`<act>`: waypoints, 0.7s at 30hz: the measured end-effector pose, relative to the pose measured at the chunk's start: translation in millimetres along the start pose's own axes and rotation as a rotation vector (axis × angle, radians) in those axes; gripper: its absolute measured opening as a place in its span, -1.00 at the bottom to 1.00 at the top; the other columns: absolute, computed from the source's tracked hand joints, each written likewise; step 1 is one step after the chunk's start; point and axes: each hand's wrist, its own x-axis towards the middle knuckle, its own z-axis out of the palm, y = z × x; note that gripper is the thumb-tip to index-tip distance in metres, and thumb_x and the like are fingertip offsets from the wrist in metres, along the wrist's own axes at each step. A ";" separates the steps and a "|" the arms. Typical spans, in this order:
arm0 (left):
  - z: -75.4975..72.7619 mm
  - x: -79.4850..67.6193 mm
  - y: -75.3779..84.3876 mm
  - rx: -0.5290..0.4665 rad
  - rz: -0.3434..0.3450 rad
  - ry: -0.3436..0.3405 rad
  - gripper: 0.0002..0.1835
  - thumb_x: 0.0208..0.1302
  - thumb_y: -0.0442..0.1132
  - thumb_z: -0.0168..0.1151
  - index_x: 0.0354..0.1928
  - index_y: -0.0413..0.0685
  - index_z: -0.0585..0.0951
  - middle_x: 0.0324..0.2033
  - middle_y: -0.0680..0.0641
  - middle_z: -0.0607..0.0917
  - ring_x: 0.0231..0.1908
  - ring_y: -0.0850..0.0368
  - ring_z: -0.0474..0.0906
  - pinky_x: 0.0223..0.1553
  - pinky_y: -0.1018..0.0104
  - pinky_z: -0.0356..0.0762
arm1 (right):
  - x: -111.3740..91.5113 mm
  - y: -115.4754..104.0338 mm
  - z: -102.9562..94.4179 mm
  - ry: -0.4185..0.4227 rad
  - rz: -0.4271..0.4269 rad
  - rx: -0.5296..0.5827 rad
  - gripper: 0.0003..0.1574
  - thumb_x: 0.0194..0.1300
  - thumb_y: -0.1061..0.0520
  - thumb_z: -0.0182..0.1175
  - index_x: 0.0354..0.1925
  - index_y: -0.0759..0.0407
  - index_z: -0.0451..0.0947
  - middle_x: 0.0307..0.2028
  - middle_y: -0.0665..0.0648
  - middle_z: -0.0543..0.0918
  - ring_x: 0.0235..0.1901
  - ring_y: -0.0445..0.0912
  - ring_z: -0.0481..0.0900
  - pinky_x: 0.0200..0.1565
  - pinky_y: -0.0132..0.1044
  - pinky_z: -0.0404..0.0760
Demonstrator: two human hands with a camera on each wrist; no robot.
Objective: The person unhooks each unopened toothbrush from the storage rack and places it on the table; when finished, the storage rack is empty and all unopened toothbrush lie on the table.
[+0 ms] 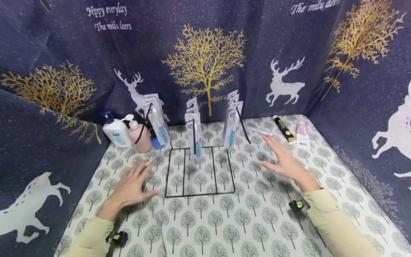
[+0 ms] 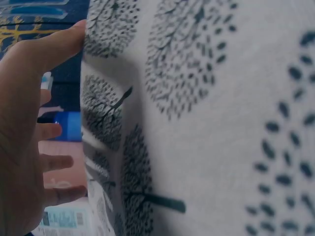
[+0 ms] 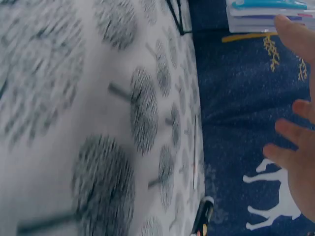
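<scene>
A black wire rack [image 1: 199, 195] stands mid-table. Packaged toothbrushes hang from it in three groups: left toothbrush packs [image 1: 157, 119], middle toothbrush packs [image 1: 194, 134] and right toothbrush packs [image 1: 232, 119]. My left hand [image 1: 131, 184] is just left of the rack's base, fingers spread and holding nothing. To the right of the rack, my right hand [image 1: 284, 160] is held with fingers extended and nothing in its grasp. Beyond its fingertips lies a thin clear pack [image 1: 258, 131], its contents hard to make out. Both wrist views show the hands without any object.
At the back left stand a white pump bottle [image 1: 117, 132], a pink pump bottle [image 1: 140, 137] and a small blue bottle [image 1: 156, 140]. A black tube [image 1: 284, 128] and a pink-and-white tube [image 1: 302, 135] lie at the back right. A dark curtain [image 1: 224, 46] hangs behind the table.
</scene>
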 end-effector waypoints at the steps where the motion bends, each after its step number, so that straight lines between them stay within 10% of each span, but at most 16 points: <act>1: 1.5 0.8 1.0 0.000 0.003 -0.003 0.11 -0.15 0.56 0.03 0.41 0.38 -0.20 0.42 -0.04 -0.08 0.31 -0.32 0.01 0.10 -0.47 0.06 | 3.2 -1.4 3.3 0.035 -0.030 0.023 0.21 -0.11 -0.09 0.40 0.39 0.10 0.00 0.37 0.18 0.12 0.32 0.15 0.12 0.32 0.09 0.09; 7: 5.8 9.7 7.5 -0.005 0.057 0.006 0.12 -0.14 0.55 0.03 0.42 0.30 -0.16 0.37 -0.10 0.10 0.27 -0.25 0.11 0.08 -0.45 0.13 | 22.1 -8.8 20.2 0.215 -0.130 0.190 0.12 -0.16 0.08 0.43 0.34 0.22 0.13 0.13 0.25 0.47 0.10 0.03 0.44 0.18 -0.28 0.41; 12: 8.3 18.4 10.1 -0.014 0.100 0.001 0.10 -0.13 0.55 0.01 0.42 0.20 -0.03 0.34 -0.08 0.17 0.29 -0.13 0.12 0.10 -0.38 0.19 | 42.9 -21.5 28.1 0.304 -0.225 0.342 0.13 -0.27 0.34 0.44 0.28 0.42 0.13 -0.05 0.37 0.54 -0.11 0.16 0.53 -0.08 -0.20 0.60; 21: 15.7 30.7 10.5 0.035 0.180 0.001 0.10 -0.15 0.57 -0.01 0.37 0.02 0.13 0.30 -0.15 0.23 0.27 -0.15 0.14 0.17 -0.30 0.14 | 71.6 -55.4 25.9 0.370 -0.222 0.348 0.05 -0.33 0.46 0.39 0.19 0.56 0.19 -0.14 0.42 0.55 -0.09 0.10 0.52 0.02 -0.50 0.50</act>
